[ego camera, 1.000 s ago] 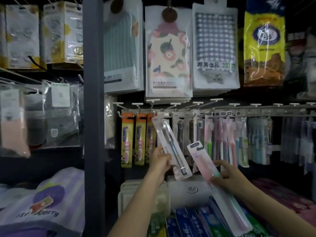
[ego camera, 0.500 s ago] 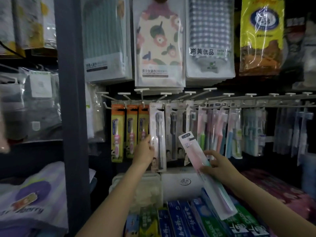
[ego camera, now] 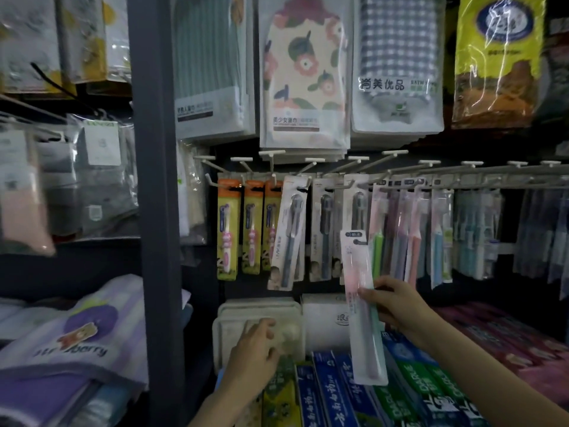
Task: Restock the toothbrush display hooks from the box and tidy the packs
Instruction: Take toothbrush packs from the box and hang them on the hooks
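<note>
Hanging askew at 12 o'clock, white-carded grey toothbrush pack (ego camera: 288, 238) looks freshly hooked; left hand (ego camera: 255, 352) below hangs loose, holding nothing. Right hand (ego camera: 397, 306) at 3 o'clock pinches pink-green clear-plastic toothbrush pack (ego camera: 365, 306) mid-length, prob. for next hook.

Access, toothbrush rail: open from the front; the dark gap under the hanging packs and above the shelf stock admits a hand.
Obstacle, left: dark upright post (ego camera: 155, 211), closing off the bay from the neighbouring shelves.
Obstacle, above: hanging towel packs (ego camera: 304, 75) overlap the white hook tips (ego camera: 272, 153), so the hooks are crowded from the top.
Obstacle, on the rail: orange packs (ego camera: 228, 229) hang touching side by side; a grey toothbrush pack (ego camera: 288, 235) hangs tilted across its neighbour.
Obstacle, below: toothpaste boxes (ego camera: 326, 396) and white tubs (ego camera: 258, 312) fill the shelf.
Occupied: left hand (ego camera: 254, 349) at the tubs; right hand (ego camera: 397, 306) holding a pink pack (ego camera: 360, 303) before the middle hooks.
</note>
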Demonstrator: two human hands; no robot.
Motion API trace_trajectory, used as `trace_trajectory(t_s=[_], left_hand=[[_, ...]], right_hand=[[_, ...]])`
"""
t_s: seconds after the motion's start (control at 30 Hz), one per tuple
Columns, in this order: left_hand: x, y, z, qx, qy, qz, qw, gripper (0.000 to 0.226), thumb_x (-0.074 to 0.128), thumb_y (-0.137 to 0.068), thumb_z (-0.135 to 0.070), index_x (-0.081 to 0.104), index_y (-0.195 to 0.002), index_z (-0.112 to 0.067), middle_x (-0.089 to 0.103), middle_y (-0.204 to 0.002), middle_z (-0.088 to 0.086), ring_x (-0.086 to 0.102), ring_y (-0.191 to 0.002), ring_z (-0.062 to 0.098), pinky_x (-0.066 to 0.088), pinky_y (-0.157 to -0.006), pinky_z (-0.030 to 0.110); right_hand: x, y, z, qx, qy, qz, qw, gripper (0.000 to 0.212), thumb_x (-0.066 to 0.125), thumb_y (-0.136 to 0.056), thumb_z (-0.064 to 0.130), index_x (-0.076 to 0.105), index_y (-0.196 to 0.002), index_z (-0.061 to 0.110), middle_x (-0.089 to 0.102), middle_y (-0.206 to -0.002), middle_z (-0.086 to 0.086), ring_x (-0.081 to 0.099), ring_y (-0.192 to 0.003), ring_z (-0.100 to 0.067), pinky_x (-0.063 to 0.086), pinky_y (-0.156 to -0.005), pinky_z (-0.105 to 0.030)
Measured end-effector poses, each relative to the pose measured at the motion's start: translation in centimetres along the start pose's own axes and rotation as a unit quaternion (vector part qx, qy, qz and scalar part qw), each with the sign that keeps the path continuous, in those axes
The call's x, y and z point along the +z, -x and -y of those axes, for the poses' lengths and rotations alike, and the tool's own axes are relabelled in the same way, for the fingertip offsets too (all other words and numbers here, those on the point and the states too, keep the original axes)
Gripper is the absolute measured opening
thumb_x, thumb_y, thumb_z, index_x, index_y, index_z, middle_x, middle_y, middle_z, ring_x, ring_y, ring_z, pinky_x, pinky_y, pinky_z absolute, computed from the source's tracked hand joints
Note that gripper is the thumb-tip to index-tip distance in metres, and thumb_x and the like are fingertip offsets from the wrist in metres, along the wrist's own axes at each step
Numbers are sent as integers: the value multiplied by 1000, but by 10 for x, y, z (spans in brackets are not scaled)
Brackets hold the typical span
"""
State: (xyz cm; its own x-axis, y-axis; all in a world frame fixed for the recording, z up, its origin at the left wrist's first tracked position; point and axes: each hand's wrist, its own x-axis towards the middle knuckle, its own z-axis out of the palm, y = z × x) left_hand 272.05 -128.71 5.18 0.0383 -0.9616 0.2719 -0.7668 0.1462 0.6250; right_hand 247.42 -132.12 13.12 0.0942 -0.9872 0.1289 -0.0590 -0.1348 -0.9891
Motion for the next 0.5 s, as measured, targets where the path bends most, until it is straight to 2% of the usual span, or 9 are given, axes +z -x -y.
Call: trace_trajectory(t_s=[0.07, 0.1, 0.27, 0.33, 0.43, 0.5], left_hand=[[-2, 3, 3, -12, 5, 8, 1000, 40, 49, -93, -15, 38, -130, -23, 50, -115, -5, 53, -107, 14, 46, -93, 33], [-3, 4, 4, -14, 7, 10, 1000, 39, 49, -93, -15, 37, -130, -23, 49, -112, -5, 53, -105, 14, 46, -93, 33], [-3, 9, 3, 8, -3, -2, 1000, 37, 47, -93, -14, 38, -127, -24, 50, -111, -7, 54, -101, 13, 47, -89, 29], [-1, 8, -6, 21, 3, -28, 999, 36, 48, -90, -9, 41, -122, -24, 51, -103, -6, 56, -98, 15, 47, -86, 28], [10, 5, -28, 40, 5, -61, 997, 36, 51, -87, -6, 45, -119, -23, 52, -94, -8, 57, -97, 18, 48, -86, 31], [18, 5, -47, 57, -5, -68, 996, 38, 52, -89, -10, 46, -124, -20, 53, -97, -8, 55, -93, 11, 45, -80, 18]], right_hand=[[8, 0, 1, -16, 45, -9, 999, 13, 67, -83, 7, 64, -95, 6, 61, -88, -12, 60, -77, -20, 50, -66, -30], [12, 0, 3, -27, 64, -12, 998, 12, 66, -84, 8, 64, -96, 9, 61, -90, -10, 58, -79, -21, 48, -67, -29], [22, 6, 12, -71, 100, -13, 992, 17, 59, -90, 13, 59, -106, 16, 57, -91, 2, 54, -78, -11, 39, -57, -22], [15, 8, 11, -70, 84, -37, 993, 19, 59, -90, 10, 57, -108, 13, 58, -90, -1, 54, -76, -13, 40, -57, -23], [-16, 14, 10, -57, 85, -108, 989, 25, 59, -89, 9, 50, -113, 6, 56, -102, -11, 54, -80, -20, 42, -58, -25], [-47, 19, 10, -46, 88, -144, 985, 23, 59, -90, 10, 47, -109, 6, 51, -100, -11, 52, -75, -19, 41, -56, -27]])
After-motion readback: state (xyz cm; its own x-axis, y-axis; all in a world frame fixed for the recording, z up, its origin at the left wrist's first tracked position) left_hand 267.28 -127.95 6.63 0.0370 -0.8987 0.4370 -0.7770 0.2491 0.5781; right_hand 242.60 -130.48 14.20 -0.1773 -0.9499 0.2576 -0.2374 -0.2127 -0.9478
